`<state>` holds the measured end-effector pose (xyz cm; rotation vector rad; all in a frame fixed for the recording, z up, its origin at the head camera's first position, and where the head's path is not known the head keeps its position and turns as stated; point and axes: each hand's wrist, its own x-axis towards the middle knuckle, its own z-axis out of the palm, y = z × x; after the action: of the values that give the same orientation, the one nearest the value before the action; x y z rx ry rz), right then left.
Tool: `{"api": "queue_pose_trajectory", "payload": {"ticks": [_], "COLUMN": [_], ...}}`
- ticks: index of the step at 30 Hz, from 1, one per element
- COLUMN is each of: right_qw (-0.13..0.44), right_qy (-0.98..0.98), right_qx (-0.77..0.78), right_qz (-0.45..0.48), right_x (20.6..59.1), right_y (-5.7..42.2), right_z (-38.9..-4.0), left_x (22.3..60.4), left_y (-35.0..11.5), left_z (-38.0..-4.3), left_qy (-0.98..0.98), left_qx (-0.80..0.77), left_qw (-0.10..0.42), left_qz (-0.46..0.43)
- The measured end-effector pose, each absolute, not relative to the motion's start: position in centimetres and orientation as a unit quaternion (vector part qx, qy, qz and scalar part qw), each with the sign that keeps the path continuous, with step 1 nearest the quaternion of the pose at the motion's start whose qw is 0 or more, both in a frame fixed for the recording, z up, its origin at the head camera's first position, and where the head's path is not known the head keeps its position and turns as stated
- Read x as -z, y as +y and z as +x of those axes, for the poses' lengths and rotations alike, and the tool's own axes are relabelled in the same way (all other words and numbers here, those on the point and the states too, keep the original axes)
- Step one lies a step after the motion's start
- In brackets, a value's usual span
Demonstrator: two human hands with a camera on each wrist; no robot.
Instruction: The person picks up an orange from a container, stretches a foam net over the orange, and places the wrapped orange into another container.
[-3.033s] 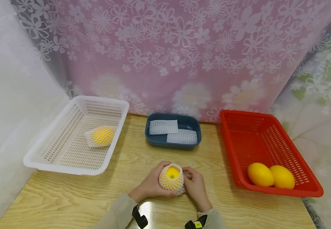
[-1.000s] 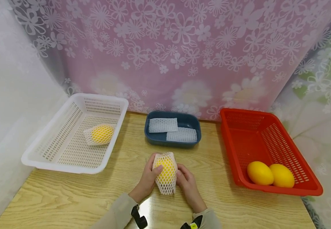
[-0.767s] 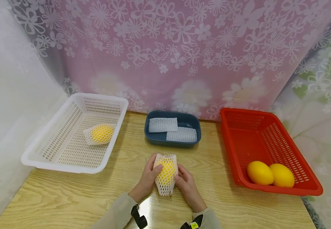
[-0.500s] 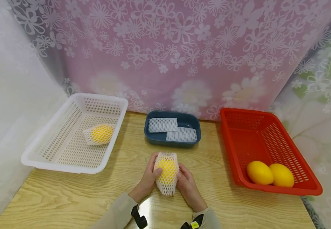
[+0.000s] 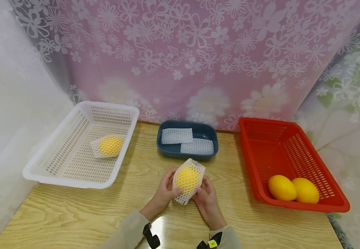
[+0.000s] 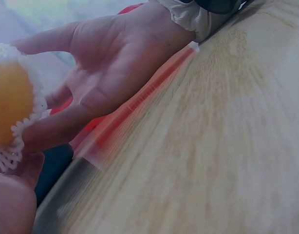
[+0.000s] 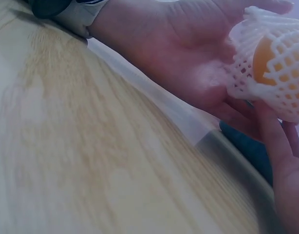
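Observation:
In the head view a yellow oval fruit [image 5: 187,177] in a white foam net sleeve [image 5: 182,198] is held above the table, tilted with its upper end to the right. My left hand [image 5: 165,192] grips its left side, the thumb across the front. On the lower right, my right hand [image 5: 208,201] holds it with thumb and fingers. The left wrist view has the netted fruit [image 6: 10,105] at its left edge, between my left hand [image 6: 13,202] and my right hand [image 6: 120,58]. Netting loosely extends past the fruit at both ends.
A white basket [image 5: 31,169] at left holds one netted yellow fruit [image 5: 111,146]. Behind the hands, a blue tray [image 5: 189,156] holds two flat foam nets [image 5: 196,146]. Two bare yellow fruits [image 5: 282,188] lie in the red basket [image 5: 249,162] at right. A floral curtain [image 5: 180,62] hangs behind.
Three seconds ago the fruit's end faced up through the net opening. It was then turned upright, covered by the net, and now tilts right and sits slightly higher. Both hands keep hold.

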<state>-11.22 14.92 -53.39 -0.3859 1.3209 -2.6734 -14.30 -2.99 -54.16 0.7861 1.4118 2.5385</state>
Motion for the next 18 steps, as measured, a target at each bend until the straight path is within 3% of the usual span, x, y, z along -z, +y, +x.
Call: {"api": "queue_pose_trajectory", "payload": {"ticks": [11, 18], "right_qw": [0.028, 0.015], "right_qy": [0.497, 0.504], "right_qx": [0.863, 0.858], "right_qz": [-0.084, -0.096], "right_x": [53.28, 53.56], "right_y": [14.69, 14.61], "right_z": [-11.26, -11.30], "left_x": [53.64, 53.41], "left_y": [-2.94, -3.04], "left_z": [-14.16, -14.00], "left_qy": [0.513, 0.586], "left_qx": [-0.819, -0.771], "left_qw": [0.081, 0.051], "left_qz": [0.243, 0.244]}}
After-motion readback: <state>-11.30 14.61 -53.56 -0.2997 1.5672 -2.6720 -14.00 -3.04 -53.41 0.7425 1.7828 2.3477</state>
